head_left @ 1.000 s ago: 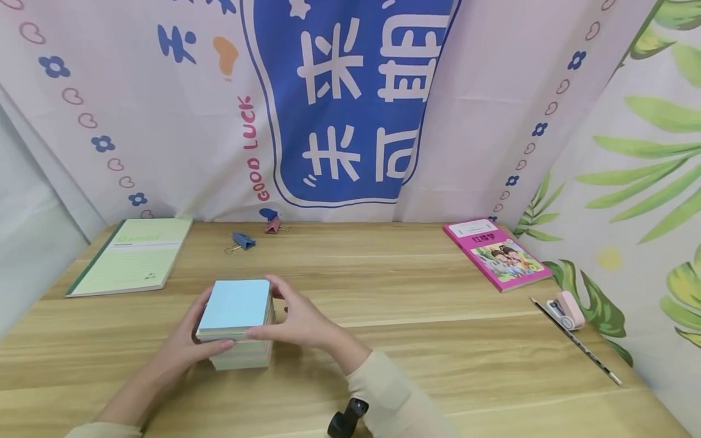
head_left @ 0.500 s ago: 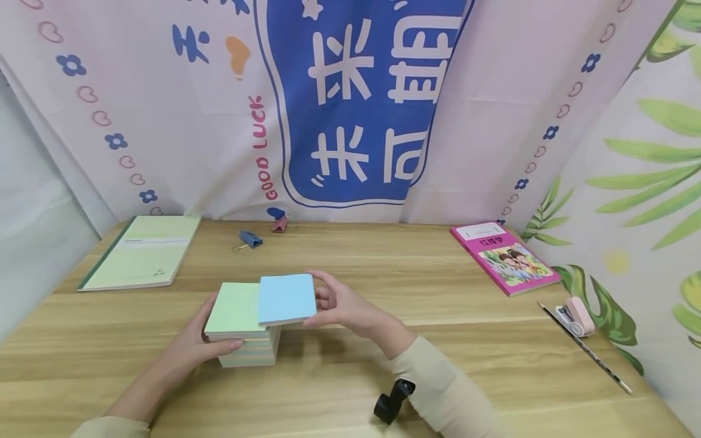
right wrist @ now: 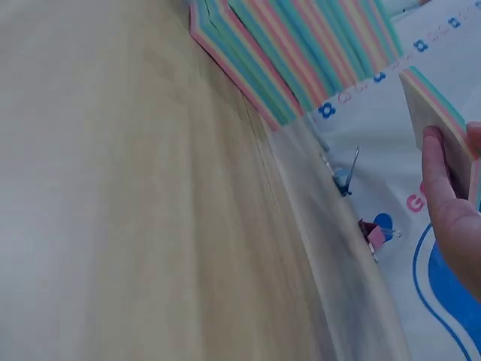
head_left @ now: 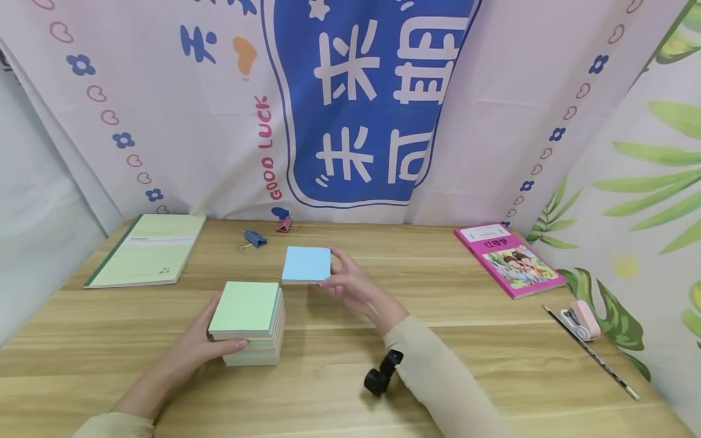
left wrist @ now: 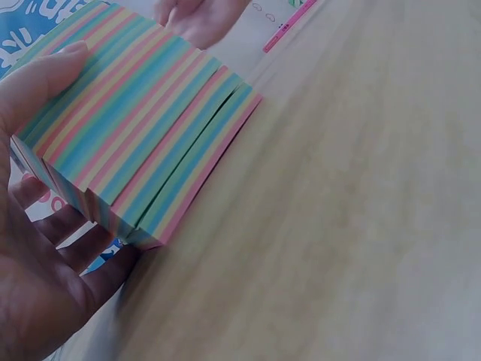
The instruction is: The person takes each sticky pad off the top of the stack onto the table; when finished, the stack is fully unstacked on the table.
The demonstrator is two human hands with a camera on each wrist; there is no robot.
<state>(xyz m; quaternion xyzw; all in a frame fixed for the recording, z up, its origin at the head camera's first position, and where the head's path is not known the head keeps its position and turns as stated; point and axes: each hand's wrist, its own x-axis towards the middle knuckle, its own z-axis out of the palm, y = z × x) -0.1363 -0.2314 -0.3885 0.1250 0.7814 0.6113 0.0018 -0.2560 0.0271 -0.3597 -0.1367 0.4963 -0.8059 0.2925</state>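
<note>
The right hand (head_left: 350, 285) pinches a thin blue-topped wad of notes (head_left: 306, 264) above the table (beyond the pad), while the left hand (head_left: 191, 347) grips the striped note stack (head_left: 249, 322), green sheet uppermost.

- The left hand (left wrist: 37, 248) grips a striped paper stack (left wrist: 135, 128) on the wooden counter (left wrist: 361, 226).
- A blurred shape at the top, probably the other hand (left wrist: 199, 15).
</note>
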